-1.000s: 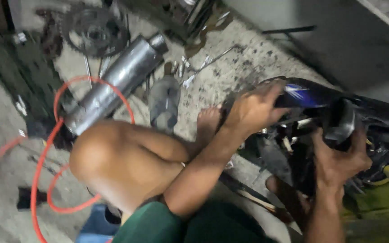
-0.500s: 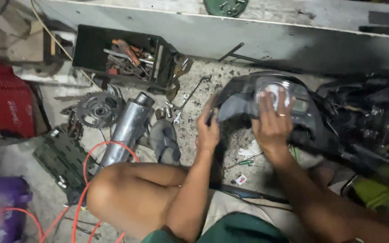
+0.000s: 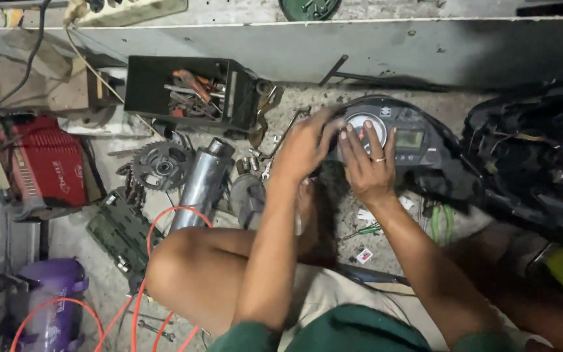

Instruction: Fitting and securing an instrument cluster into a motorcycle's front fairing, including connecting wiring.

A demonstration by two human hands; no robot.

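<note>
A black instrument cluster (image 3: 402, 140) is lying on the concrete floor (image 3: 333, 98), with both hands pressing on it. A silver exhaust pipe (image 3: 203, 182), sprocket (image 3: 162, 165) and tool tray (image 3: 184, 91) are sitting left. Compared with half a second ago, the left hand (image 3: 304, 146) is now gripping its left edge, fingers curled, while the right hand (image 3: 367, 163) is resting flat across the dial, fingers spread.

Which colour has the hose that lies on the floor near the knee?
The hose is red-orange, clearest in the head view.

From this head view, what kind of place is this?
Likely a motorcycle repair workshop, work done on the floor. Both hands, left hand and right hand, are on an instrument cluster; a sprocket, exhaust pipe and open toolbox lie nearby.
</note>
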